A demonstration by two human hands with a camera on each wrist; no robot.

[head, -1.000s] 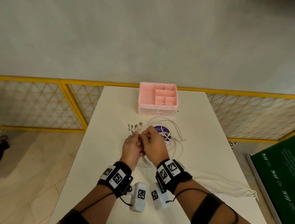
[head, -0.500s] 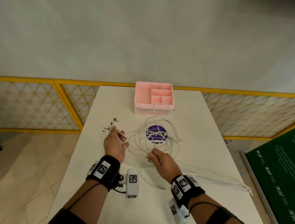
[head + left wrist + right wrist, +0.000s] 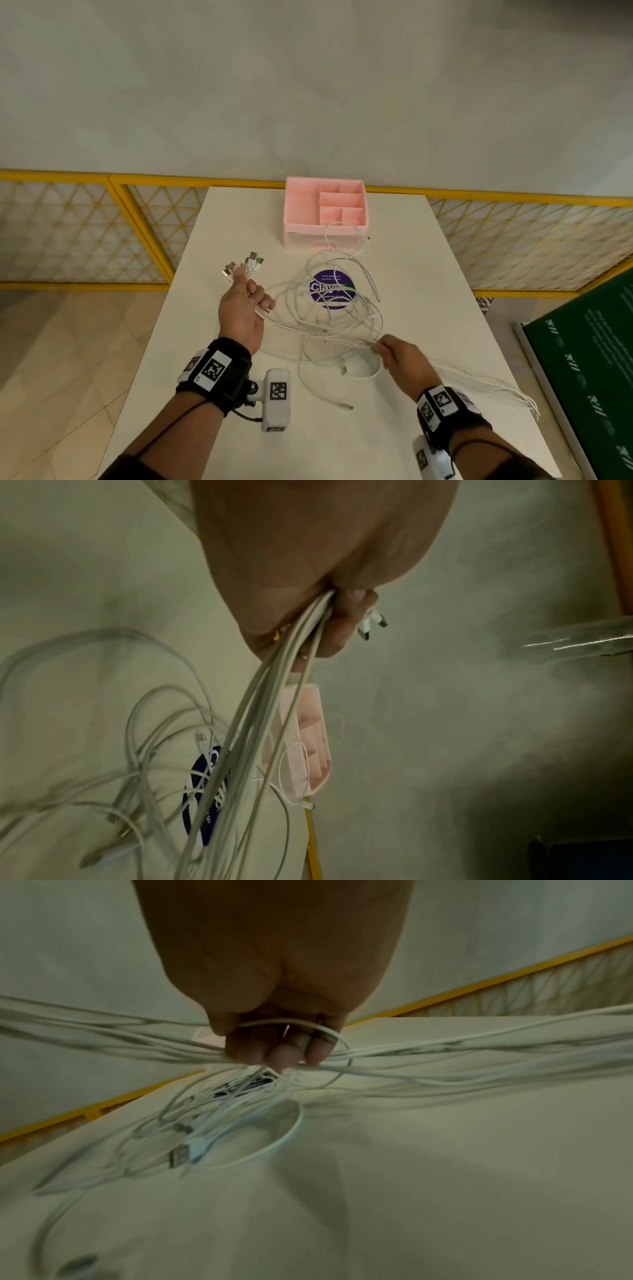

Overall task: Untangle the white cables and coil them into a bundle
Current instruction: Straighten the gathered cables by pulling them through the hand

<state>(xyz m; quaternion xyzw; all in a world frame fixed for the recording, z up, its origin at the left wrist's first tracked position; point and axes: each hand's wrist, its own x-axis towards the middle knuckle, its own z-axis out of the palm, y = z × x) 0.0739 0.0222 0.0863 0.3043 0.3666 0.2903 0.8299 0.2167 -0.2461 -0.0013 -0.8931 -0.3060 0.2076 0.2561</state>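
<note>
Left hand [image 3: 244,310] clamps the plug ends of the white cables [image 3: 318,329], whose strands run rightward into the closed right hand [image 3: 400,359]

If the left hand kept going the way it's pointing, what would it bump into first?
Probably nothing soon. The left hand, gripping the white cables, points away over bare table; the pink organizer sits off to the right. Depth is unclear.

Smooth white plastic-sheathed cables [image 3: 318,329], metal-tipped; matt table [image 3: 428,274].
</note>
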